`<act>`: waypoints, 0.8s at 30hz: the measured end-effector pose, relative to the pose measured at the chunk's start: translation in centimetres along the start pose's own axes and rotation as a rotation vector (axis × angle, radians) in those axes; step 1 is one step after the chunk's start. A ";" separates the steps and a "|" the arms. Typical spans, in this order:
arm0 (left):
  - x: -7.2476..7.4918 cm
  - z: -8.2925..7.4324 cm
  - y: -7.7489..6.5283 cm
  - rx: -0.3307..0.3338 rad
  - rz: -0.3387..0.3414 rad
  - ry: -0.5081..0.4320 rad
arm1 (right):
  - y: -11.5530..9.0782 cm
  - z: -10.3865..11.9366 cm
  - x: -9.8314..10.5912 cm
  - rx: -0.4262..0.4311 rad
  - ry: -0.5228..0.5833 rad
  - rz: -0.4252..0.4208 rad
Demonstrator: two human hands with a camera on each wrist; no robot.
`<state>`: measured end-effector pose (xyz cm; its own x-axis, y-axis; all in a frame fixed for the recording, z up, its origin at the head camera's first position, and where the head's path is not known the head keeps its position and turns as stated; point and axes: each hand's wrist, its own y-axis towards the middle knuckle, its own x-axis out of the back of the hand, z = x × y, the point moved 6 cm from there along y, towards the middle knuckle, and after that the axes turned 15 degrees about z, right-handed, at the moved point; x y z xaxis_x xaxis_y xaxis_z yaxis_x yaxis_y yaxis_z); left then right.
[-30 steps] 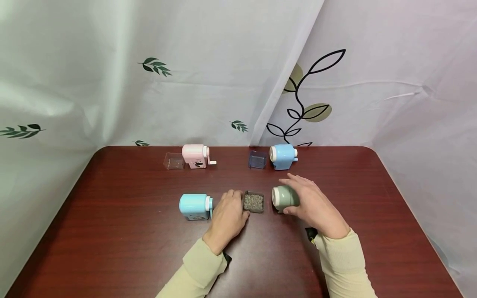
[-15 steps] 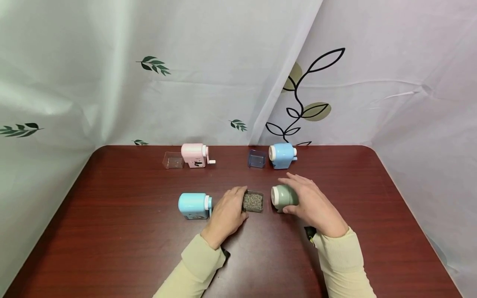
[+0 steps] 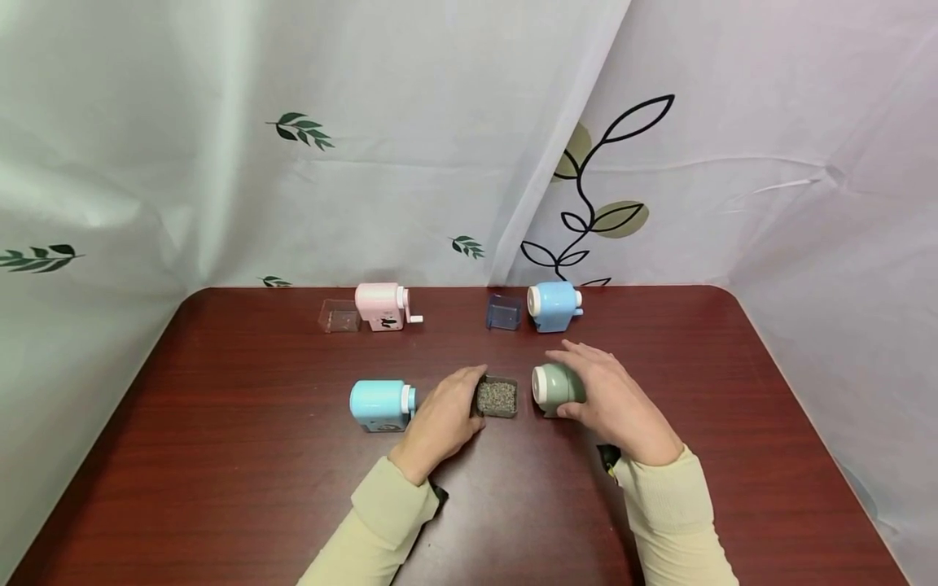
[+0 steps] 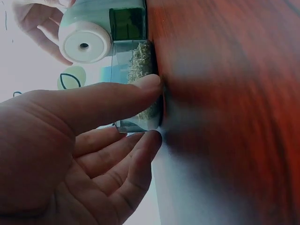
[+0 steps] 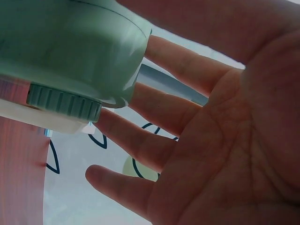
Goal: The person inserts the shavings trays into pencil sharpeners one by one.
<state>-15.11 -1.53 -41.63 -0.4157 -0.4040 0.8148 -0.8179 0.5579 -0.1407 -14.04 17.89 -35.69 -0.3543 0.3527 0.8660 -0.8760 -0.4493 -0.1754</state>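
Near the middle of the table, a small clear drawer (image 3: pixel 497 397) full of pencil shavings lies beside a green hand-crank pencil sharpener (image 3: pixel 558 386). My left hand (image 3: pixel 442 419) holds the drawer's left end, thumb on the near side and fingers on the far side. In the left wrist view, the thumb crosses in front of the shavings (image 4: pixel 140 61). My right hand (image 3: pixel 614 400) holds the sharpener from the right, with the thumb in front and fingers behind. The sharpener's white round face, with its pencil hole (image 4: pixel 84 45), points left toward the drawer.
A light-blue sharpener (image 3: pixel 379 404) stands left of my left hand. Along the back are a pink sharpener (image 3: pixel 379 305) with a clear drawer (image 3: pixel 340 316), and a blue sharpener (image 3: pixel 553 306) with a dark blue drawer (image 3: pixel 504 312). A patterned white curtain (image 3: pixel 388 203) hangs behind.
My left wrist has shifted slightly left and its fingers have straightened a little along the drawer. The right hand, drawer and green sharpener stay in place.
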 end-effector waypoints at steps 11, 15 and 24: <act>0.1 0.2 0.3 -0.005 -0.025 -0.017 | 0.0 0.0 0.0 -0.001 -0.006 -0.001; 0.1 0.1 0.4 -0.006 -0.021 -0.004 | 0.0 0.0 -0.1 -0.004 -0.003 -0.002; 0.1 -0.3 0.8 0.018 -0.012 -0.015 | -0.1 -0.2 -0.1 -0.009 -0.004 -0.011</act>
<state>-15.70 -0.88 -41.46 -0.4116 -0.4212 0.8082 -0.8299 0.5398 -0.1413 -13.98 18.08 -35.82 -0.3430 0.3546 0.8698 -0.8830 -0.4377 -0.1697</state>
